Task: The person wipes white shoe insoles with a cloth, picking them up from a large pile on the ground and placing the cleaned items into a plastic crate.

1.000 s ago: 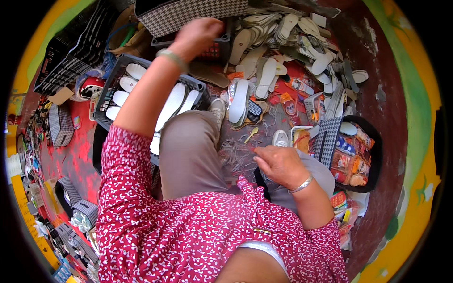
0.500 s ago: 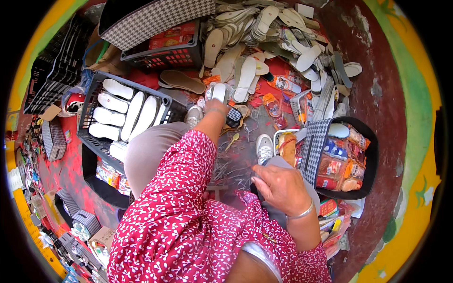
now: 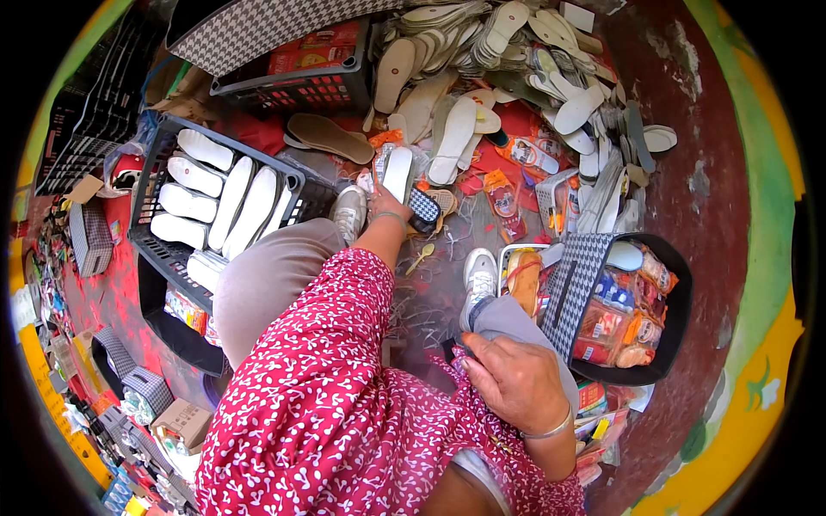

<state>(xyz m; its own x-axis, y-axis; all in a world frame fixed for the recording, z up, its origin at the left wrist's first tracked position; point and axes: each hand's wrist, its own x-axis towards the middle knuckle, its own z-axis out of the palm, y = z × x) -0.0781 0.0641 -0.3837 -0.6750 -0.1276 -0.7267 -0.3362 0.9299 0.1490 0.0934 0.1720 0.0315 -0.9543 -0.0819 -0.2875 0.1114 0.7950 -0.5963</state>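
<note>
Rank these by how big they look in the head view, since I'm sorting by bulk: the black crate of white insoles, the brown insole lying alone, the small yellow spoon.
1. Black crate of white insoles, largest.
2. Brown insole, far smaller.
3. Yellow spoon, smallest.

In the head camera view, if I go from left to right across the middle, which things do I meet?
Black crate of white insoles → left hand holding a white insole → white shoe → right hand → black tub of packets.
</note>
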